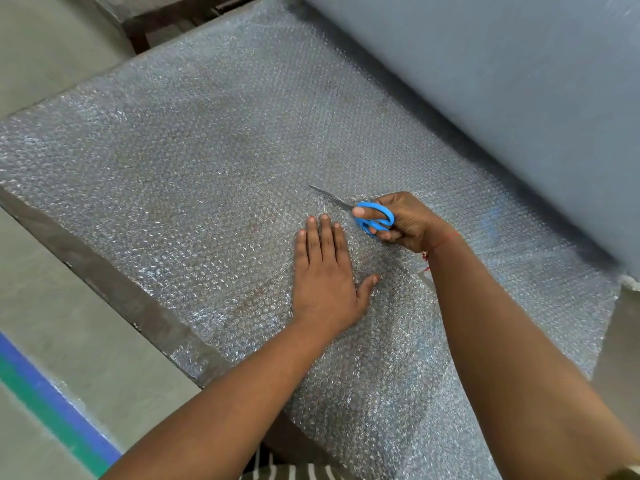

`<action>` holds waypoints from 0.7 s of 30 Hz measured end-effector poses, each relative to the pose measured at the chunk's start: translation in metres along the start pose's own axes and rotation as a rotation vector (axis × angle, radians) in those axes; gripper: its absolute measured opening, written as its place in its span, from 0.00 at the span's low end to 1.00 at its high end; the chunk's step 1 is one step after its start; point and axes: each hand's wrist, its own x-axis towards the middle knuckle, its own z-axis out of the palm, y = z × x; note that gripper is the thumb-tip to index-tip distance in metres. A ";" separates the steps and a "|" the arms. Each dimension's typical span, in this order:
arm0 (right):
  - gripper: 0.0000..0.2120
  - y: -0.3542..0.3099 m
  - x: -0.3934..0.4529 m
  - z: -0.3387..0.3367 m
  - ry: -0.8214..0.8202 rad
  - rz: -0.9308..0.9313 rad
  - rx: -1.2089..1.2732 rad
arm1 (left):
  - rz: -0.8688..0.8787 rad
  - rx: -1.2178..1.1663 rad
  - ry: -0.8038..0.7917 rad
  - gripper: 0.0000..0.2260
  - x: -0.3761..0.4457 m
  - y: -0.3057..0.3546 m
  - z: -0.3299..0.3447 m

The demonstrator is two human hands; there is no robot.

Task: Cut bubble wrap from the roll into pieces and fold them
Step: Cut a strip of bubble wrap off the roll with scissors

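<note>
A clear sheet of bubble wrap (pixel 214 157) lies spread over the dark table (pixel 114 289) and runs back to the big grey roll (pixel 502 98) at the upper right. My right hand (pixel 407 221) grips blue-handled scissors (pixel 372 216), whose blades point up-left, lying low in the sheet. Just left of the scissors, my left hand (pixel 323 271) lies flat on the wrap, fingers together and pressing it down. The near part of the sheet hangs over the table's front edge.
The table's bare dark rim shows along the left side. Grey floor (pixel 52 64) lies to the left, with a blue and green stripe (pixel 52 407) at the lower left. A dark wooden frame (pixel 145 22) stands beyond the table's far corner.
</note>
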 end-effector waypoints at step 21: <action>0.40 -0.012 0.010 0.010 0.028 0.004 -0.008 | -0.002 0.005 -0.011 0.48 0.001 0.001 -0.003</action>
